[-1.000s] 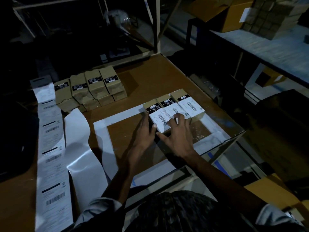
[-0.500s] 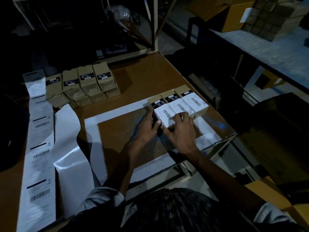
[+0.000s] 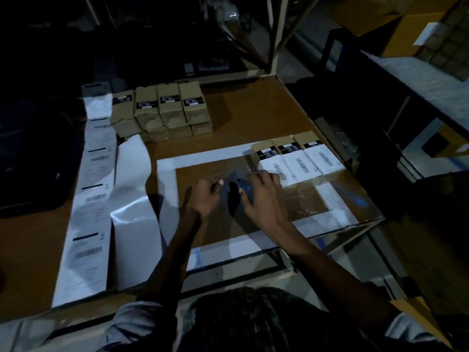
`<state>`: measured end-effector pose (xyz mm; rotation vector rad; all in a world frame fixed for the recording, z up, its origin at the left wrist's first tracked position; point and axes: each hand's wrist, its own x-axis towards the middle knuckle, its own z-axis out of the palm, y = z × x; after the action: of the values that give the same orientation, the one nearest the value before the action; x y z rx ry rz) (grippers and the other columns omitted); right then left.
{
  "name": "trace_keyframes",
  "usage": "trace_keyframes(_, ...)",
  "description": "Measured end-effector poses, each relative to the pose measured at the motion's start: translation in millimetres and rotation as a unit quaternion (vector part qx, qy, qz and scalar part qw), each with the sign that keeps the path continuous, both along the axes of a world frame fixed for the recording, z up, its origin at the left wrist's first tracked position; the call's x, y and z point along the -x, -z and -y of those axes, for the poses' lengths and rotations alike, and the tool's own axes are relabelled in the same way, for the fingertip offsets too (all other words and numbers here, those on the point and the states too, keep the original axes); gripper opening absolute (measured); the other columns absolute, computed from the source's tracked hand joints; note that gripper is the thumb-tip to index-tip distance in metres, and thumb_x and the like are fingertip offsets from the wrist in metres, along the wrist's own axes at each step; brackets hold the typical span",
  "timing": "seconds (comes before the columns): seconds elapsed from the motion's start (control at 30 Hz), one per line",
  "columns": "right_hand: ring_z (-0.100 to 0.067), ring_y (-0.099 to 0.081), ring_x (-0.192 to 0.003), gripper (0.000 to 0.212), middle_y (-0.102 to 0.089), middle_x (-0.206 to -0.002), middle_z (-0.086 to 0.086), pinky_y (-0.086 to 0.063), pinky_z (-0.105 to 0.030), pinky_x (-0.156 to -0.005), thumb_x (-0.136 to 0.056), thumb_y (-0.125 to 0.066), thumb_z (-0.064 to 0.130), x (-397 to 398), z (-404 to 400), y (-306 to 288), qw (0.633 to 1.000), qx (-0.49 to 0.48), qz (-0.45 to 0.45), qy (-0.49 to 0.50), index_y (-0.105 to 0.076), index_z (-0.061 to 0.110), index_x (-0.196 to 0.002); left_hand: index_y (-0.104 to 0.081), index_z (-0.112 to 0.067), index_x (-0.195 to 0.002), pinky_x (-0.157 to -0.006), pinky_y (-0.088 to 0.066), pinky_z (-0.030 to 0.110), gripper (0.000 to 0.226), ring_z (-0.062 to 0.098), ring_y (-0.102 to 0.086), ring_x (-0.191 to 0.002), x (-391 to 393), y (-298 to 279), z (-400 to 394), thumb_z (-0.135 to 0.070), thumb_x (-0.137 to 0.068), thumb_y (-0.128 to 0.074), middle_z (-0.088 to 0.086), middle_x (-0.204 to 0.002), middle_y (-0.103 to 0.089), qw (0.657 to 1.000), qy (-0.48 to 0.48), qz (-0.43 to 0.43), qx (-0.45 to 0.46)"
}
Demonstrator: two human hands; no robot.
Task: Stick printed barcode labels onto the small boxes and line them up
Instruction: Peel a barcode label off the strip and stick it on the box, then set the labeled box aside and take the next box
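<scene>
Three small brown boxes [image 3: 299, 161] stand side by side at the far right corner of the white taped square [image 3: 166, 189], each with a white barcode label on top. My right hand [image 3: 265, 199] lies just in front of the leftmost box, its fingertips near that box's label edge. My left hand [image 3: 205, 196] hovers over the table beside it, fingers loosely bent and holding nothing. A dark blur sits between the hands. A strip of printed barcode labels [image 3: 92, 199] runs along the table's left side.
A two-layer stack of brown boxes [image 3: 165, 110] without white labels stands at the back left. Peeled white backing paper [image 3: 134, 199] lies beside the label strip. The table edge [image 3: 365, 222] drops off close to the labelled boxes. A shelf with cartons [image 3: 416, 29] stands at the right.
Both hands have drawn back toward me from the top of the leftmost labelled box. The view has swung right, so the boxes sit further right in frame.
</scene>
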<state>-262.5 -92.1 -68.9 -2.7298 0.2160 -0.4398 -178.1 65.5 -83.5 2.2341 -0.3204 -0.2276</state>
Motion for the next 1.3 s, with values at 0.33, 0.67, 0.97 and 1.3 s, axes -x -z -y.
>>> trace_keyframes(0.33,-0.015,-0.067,-0.094,0.016,-0.074,-0.105,-0.003,-0.057,-0.033,-0.084,-0.097,-0.064,0.02,-100.3,-62.2,-2.6,0.967,-0.156,-0.174,-0.101,-0.074,0.015,-0.109,-0.072,-0.001,-0.111,-0.096,-0.051,0.039,0.026,0.031,-0.067,-0.106,-67.4,-24.0,-117.0,-0.02,-0.097,-0.061,0.018,-0.111,-0.073,0.996,-0.052,0.07,-0.034)
trace_keyframes(0.67,-0.029,-0.06,-0.113,0.053,-0.06,-0.125,-0.01,-0.054,-0.039,-0.088,-0.09,-0.073,0.029,-202.7,-71.3,-36.9,0.972,-0.225,-0.045,0.045,-0.051,0.017,-0.137,-0.047,-0.003,-0.143,-0.093,-0.041,0.021,0.047,0.025,-0.055,-0.121,-155.0,-63.8,-108.0,-0.002,-0.097,-0.054,0.018,-0.135,-0.059,0.992,0.065,0.11,-0.022)
trace_keyframes(0.97,-0.039,-0.05,-0.123,0.073,-0.045,-0.139,-0.015,-0.047,-0.053,-0.099,-0.083,-0.074,0.046,-269.9,-72.1,-57.4,0.986,-0.129,-0.055,0.095,-0.041,0.021,-0.143,-0.025,-0.024,-0.156,-0.119,-0.021,0.053,0.072,0.025,-0.018,-0.15,-219.8,-72.4,-76.6,-0.01,-0.094,-0.058,0.003,-0.164,-0.022,0.964,0.056,0.186,-0.181)
trace_keyframes(1.3,-0.032,-0.06,-0.106,0.048,-0.056,-0.123,-0.014,-0.055,-0.04,-0.086,-0.087,-0.075,0.038,-281.6,-70.1,-59.5,0.988,-0.136,-0.049,0.054,-0.056,0.016,-0.124,-0.04,-0.021,-0.148,-0.114,-0.027,0.05,0.06,0.026,-0.029,-0.145,-223.8,-72.3,-58.3,-0.013,-0.092,-0.061,0.003,-0.156,-0.038,0.945,0.045,0.205,-0.249)
